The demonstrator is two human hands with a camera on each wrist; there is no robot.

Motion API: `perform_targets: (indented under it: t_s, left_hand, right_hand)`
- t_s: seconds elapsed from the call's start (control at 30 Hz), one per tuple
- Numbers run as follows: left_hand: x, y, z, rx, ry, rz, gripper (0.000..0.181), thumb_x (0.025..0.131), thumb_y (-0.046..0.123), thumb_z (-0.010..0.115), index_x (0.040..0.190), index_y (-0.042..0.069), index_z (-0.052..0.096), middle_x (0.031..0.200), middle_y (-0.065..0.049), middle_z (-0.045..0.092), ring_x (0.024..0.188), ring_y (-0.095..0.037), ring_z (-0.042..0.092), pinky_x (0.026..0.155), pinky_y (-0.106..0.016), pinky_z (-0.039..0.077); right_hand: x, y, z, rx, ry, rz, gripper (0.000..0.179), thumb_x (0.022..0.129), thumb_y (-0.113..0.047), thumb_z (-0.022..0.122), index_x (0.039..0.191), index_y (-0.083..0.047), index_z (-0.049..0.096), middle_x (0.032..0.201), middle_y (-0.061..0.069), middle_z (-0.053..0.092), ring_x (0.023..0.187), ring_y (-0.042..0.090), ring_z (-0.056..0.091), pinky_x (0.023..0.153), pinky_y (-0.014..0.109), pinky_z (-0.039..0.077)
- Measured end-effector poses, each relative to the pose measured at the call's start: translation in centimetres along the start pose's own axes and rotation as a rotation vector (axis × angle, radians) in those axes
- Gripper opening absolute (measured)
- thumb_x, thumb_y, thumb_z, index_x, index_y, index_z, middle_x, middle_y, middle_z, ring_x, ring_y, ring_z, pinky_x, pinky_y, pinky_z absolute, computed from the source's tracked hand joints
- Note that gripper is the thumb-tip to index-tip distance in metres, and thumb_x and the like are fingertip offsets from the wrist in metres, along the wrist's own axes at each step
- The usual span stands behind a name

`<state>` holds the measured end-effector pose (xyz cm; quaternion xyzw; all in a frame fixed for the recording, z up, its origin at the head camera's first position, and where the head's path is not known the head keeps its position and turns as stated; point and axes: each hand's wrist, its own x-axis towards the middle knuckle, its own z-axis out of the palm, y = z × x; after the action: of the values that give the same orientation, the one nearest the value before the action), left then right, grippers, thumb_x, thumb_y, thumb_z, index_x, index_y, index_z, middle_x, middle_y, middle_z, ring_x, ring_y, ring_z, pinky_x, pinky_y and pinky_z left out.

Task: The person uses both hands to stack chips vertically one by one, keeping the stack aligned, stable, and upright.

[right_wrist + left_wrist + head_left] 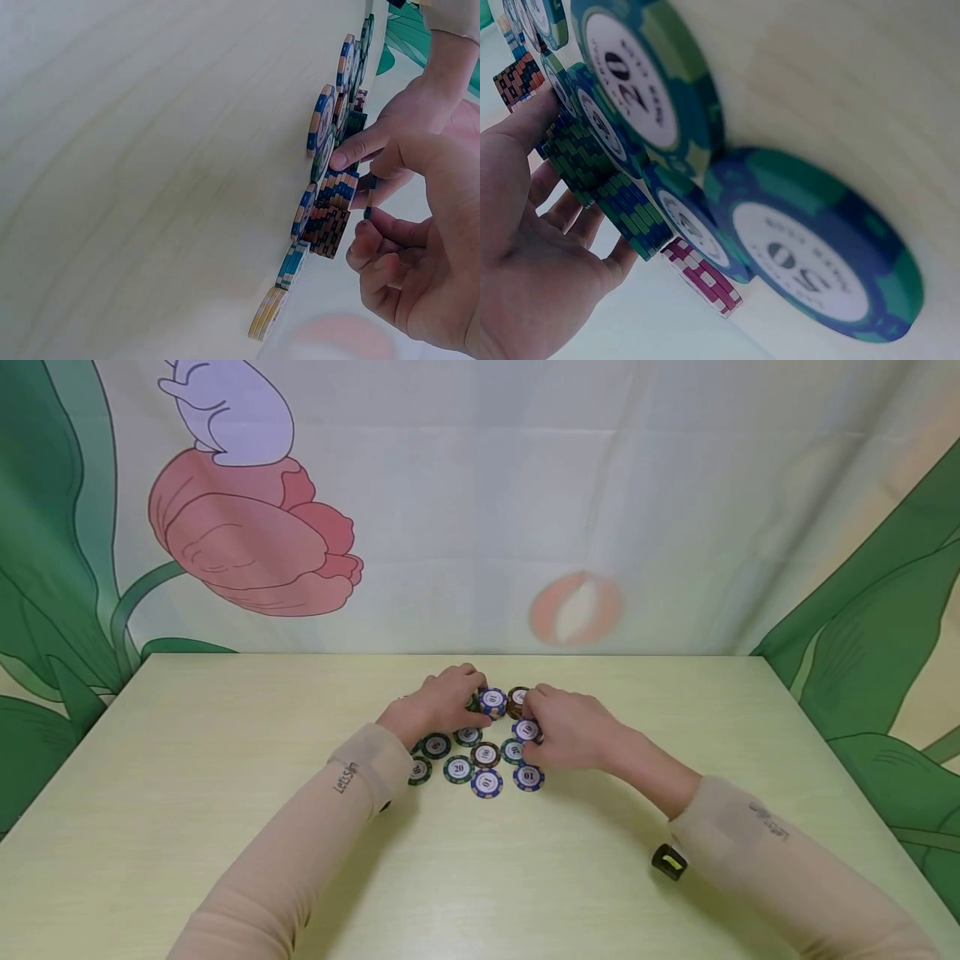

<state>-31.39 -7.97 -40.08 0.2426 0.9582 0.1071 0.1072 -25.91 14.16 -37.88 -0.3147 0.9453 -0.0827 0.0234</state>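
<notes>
one blue-and-tan chip [371, 196] is pinched in the right grip [439, 259].

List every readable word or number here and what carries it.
"20": green chip
"50": green-and-blue chip
"CLUB": both those chips; preceding word blurred
"10": blue chips
"100": brown chip
"Let's": left sleeve; remaining letters unclear
Print on right sleeve, other small chip lettering: too blurred to read.

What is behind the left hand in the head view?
Past the left hand, a green chip partly shows; the rest is covered. The left wrist view shows green chip stacks by its fingers.
</notes>
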Motion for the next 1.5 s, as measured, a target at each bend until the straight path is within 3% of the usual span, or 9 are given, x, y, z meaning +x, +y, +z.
perform_targets:
  t_s: [0.23,0.57,1.5]
  left_hand:
    - [-0.1,0.0,0.0,0.004,0.002,-0.009,0.054,0.097,0.041,0.072,0.137,0.009,0.057,0.14,-0.011,0.051,0.123,-0.027,0.05,0.104,-0.056,0.04]
    - [-0.1,0.1,-0.1,-0.01,0.001,-0.006,0.052,0.097,0.04,0.072,0.136,0.009,0.057,0.139,-0.011,0.051,0.124,-0.028,0.049,0.105,-0.057,0.039]
    - [-0.4,0.0,-0.1,-0.022,0.015,0.011,0.049,0.097,0.037,0.072,0.134,0.008,0.058,0.138,-0.013,0.052,0.124,-0.029,0.05,0.102,-0.058,0.041]
  right_hand:
    - [0.8,-0.6,0.1,-0.016,0.024,0.021,0.032,0.08,-0.03,0.072,0.102,-0.009,0.061,0.091,0.0,0.053,0.07,0.016,0.053,0.057,0.032,0.045]
    - [1.8,-1.1,0.0,0.05,0.01,0.046,0.031,0.082,-0.027,0.071,0.103,-0.008,0.061,0.074,-0.001,0.06,0.057,0.014,0.054,0.05,0.031,0.042]
    - [3.6,-1.2,1.3,0.069,0.01,0.07,0.03,0.086,-0.026,0.072,0.106,-0.007,0.061,0.08,0.002,0.063,0.061,0.016,0.059,0.052,0.031,0.047]
